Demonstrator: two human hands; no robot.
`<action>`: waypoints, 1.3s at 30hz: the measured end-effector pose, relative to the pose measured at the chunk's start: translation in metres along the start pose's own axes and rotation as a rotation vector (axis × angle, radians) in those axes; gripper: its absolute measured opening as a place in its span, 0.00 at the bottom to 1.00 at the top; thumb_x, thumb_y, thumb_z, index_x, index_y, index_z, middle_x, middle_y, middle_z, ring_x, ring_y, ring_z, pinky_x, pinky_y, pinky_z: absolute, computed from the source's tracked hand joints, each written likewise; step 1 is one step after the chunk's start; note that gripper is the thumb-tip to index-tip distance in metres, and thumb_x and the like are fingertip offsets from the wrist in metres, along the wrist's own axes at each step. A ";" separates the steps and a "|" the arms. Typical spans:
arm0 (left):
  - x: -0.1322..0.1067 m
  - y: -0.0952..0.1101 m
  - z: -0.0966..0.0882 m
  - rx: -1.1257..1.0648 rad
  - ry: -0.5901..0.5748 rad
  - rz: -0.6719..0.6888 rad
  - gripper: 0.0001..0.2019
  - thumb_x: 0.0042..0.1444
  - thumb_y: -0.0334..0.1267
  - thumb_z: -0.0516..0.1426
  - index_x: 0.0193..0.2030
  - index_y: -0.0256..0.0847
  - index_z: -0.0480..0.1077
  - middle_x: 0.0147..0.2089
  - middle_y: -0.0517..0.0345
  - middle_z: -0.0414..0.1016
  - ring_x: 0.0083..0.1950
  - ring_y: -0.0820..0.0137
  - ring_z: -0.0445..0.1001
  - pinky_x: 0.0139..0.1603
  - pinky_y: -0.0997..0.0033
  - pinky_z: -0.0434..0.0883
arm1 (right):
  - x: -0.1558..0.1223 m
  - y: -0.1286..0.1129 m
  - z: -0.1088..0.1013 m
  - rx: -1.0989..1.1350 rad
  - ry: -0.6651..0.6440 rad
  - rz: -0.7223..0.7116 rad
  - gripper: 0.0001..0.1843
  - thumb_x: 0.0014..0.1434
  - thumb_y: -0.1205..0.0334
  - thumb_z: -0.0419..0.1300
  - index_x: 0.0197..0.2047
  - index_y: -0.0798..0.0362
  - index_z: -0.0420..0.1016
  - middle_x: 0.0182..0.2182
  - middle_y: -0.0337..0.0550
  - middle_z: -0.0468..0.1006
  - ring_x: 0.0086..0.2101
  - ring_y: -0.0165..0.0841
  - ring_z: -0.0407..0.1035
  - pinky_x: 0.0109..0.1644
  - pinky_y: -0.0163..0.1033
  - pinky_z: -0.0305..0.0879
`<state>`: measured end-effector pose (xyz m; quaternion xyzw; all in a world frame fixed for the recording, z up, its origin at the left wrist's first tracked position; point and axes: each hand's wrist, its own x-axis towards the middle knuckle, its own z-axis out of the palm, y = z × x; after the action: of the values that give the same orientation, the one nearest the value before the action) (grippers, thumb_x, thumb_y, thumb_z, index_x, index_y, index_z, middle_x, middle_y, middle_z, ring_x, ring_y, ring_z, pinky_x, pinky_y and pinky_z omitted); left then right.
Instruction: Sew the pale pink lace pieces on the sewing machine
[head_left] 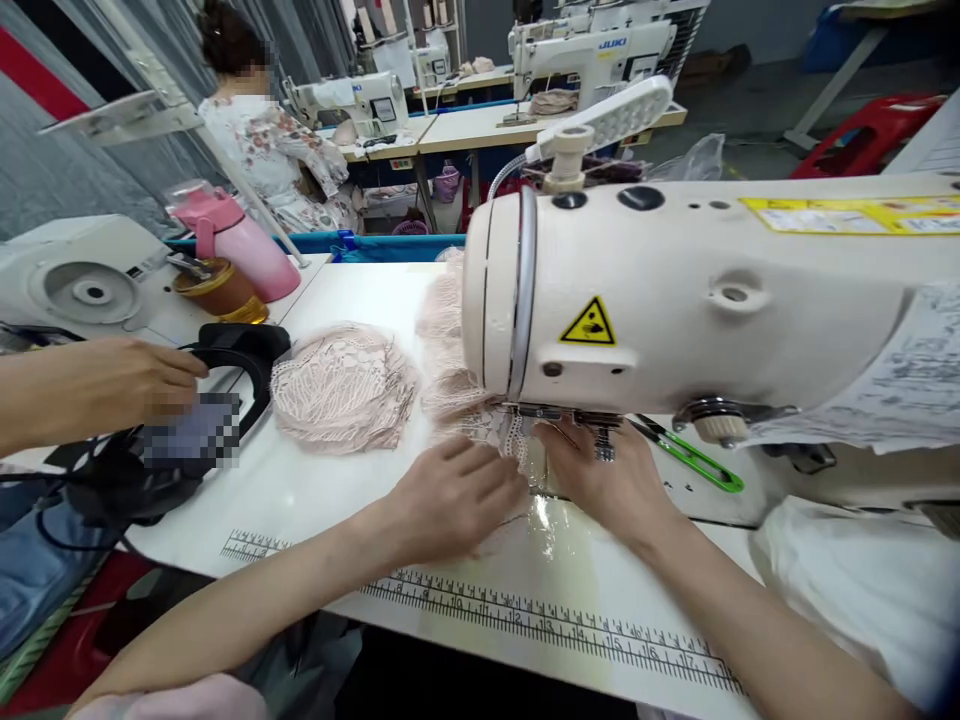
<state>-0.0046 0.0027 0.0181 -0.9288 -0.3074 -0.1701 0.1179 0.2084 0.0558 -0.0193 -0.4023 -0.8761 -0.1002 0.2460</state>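
Note:
My left hand (454, 495) lies on the white table with its fingers flat on a piece of pale pink lace (501, 432) just left of the needle. My right hand (607, 480) sits under the head of the cream sewing machine (675, 290), fingers pressed down on the same lace by the presser foot (600, 440). A stack of pink lace pieces (341, 388) rests to the left. More lace (442, 310) is piled behind the machine head.
Another person's hand (127, 380) at the left touches a blurred phone (196, 432) beside a black holder. A pink bottle (244, 250) and brown jar (217, 290) stand behind. Green-handled snips (694, 460) lie right of the needle. A printed ruler (555, 625) runs along the table's front edge.

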 end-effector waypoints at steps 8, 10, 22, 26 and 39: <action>-0.021 0.015 -0.018 0.043 0.041 0.147 0.09 0.62 0.41 0.57 0.39 0.37 0.74 0.42 0.54 0.80 0.43 0.67 0.77 0.40 0.68 0.74 | 0.004 0.000 -0.003 -0.113 0.064 -0.171 0.17 0.51 0.79 0.53 0.38 0.52 0.76 0.33 0.40 0.80 0.30 0.31 0.67 0.31 0.39 0.49; -0.016 0.009 -0.014 0.018 0.080 0.073 0.08 0.62 0.40 0.57 0.41 0.38 0.74 0.42 0.55 0.80 0.44 0.67 0.78 0.41 0.68 0.74 | 0.003 0.000 -0.002 -0.105 0.021 -0.172 0.17 0.51 0.79 0.52 0.37 0.52 0.75 0.33 0.40 0.80 0.29 0.31 0.65 0.31 0.39 0.47; 0.009 -0.014 0.029 -0.030 -0.040 -0.226 0.19 0.66 0.41 0.52 0.58 0.33 0.71 0.59 0.45 0.74 0.61 0.57 0.71 0.60 0.54 0.72 | 0.006 -0.002 -0.002 0.001 -0.131 -0.138 0.13 0.57 0.75 0.52 0.35 0.51 0.75 0.35 0.38 0.79 0.31 0.30 0.66 0.34 0.40 0.49; 0.003 -0.013 0.037 -0.017 0.002 -0.208 0.19 0.66 0.41 0.52 0.58 0.32 0.70 0.60 0.43 0.72 0.62 0.56 0.70 0.62 0.53 0.71 | 0.007 -0.002 -0.004 -0.001 -0.134 -0.123 0.15 0.55 0.76 0.53 0.36 0.49 0.77 0.37 0.33 0.81 0.33 0.31 0.68 0.35 0.40 0.51; -0.003 -0.013 0.039 -0.054 0.008 -0.200 0.18 0.66 0.40 0.53 0.58 0.33 0.70 0.60 0.43 0.71 0.62 0.56 0.70 0.61 0.54 0.72 | 0.001 -0.006 -0.007 0.020 -0.132 -0.088 0.18 0.62 0.72 0.49 0.44 0.48 0.78 0.40 0.35 0.81 0.34 0.30 0.70 0.35 0.41 0.52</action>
<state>-0.0058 0.0239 -0.0170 -0.8957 -0.3933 -0.1929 0.0765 0.2059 0.0494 -0.0124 -0.3665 -0.9083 -0.0755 0.1871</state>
